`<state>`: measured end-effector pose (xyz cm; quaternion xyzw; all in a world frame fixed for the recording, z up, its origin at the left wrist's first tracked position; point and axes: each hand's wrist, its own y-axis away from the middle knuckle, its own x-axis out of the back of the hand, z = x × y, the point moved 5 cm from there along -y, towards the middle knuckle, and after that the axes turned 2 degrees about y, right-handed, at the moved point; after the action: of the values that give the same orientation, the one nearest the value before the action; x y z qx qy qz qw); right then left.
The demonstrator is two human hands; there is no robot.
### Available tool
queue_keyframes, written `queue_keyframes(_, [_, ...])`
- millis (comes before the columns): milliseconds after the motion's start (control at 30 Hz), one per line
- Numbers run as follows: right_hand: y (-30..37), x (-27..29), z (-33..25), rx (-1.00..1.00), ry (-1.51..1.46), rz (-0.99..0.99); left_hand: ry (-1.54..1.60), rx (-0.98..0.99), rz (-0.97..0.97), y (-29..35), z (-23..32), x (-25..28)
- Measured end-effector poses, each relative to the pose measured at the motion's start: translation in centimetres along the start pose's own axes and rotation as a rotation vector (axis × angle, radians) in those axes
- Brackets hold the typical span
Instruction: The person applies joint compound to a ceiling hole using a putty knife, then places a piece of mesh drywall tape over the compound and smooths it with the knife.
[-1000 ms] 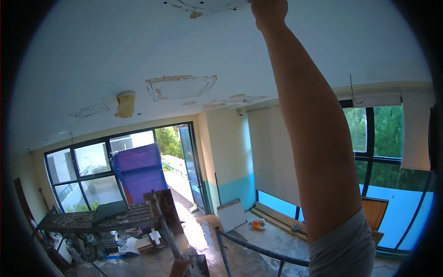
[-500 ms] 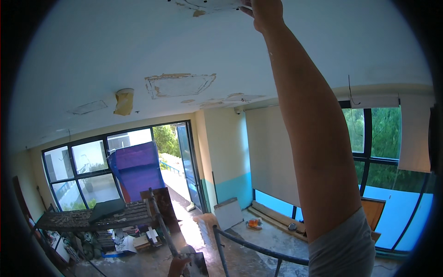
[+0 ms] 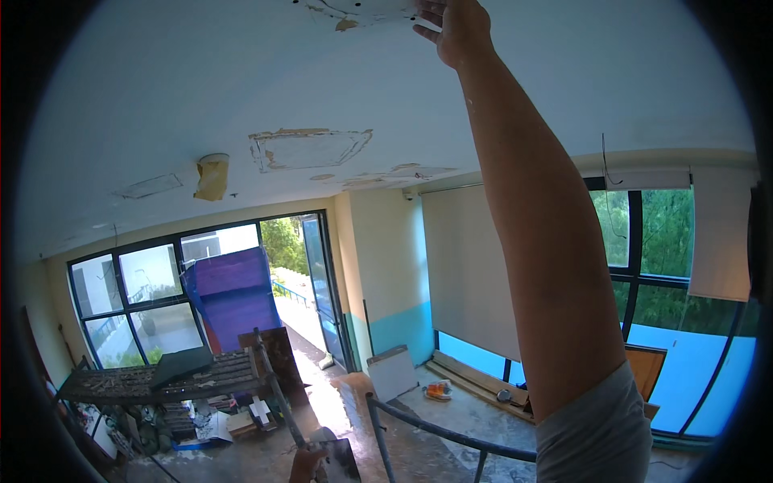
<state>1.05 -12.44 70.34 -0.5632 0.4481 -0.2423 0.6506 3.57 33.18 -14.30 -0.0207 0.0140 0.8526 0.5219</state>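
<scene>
My right arm reaches up to the white ceiling (image 3: 338,88), and my right hand (image 3: 463,30) is close to its surface at the top edge of the picture. The visible fingers point left, stretched out and apart; part of the hand is cut off by the edge. Left of these fingers, the ceiling has a cracked patch (image 3: 346,24) with small dark holes. Low in the picture, my left hand (image 3: 307,465) is closed at the edge of a dark flat board (image 3: 343,460). A pale lump (image 3: 323,435) shows beside the board; the grip is partly hidden.
A curved metal rail (image 3: 451,439) crosses in front of me. To the left stands a scaffold platform (image 3: 161,382) with a diagonal pole (image 3: 275,386). Boxes and debris lie beneath it. A yellow-covered fixture (image 3: 212,179) hangs from the ceiling. A white panel (image 3: 392,374) leans near the open door (image 3: 322,282).
My right hand sits slightly lower in the picture, with more of its fingers showing. The surroundings have shifted a little to the left. My left hand stays at the dark board.
</scene>
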Motion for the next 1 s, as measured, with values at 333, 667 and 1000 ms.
queue_keyframes(333, [0.1, 0.9, 1.5, -0.049, 0.026, -0.051, -0.053, -0.034, 0.016, 1.0, 0.2, -0.5])
queue_keyframes(667, [11.0, 1.2, 6.1, -0.227, 0.479, -0.496, -0.328, -0.133, -0.047, 4.9, 7.9, -4.6])
queue_keyframes(1000, [44.4, 5.6, 13.5, -0.598, 0.781, -1.381, -0.724, -1.017, -0.184, 16.2, 32.4, -14.4])
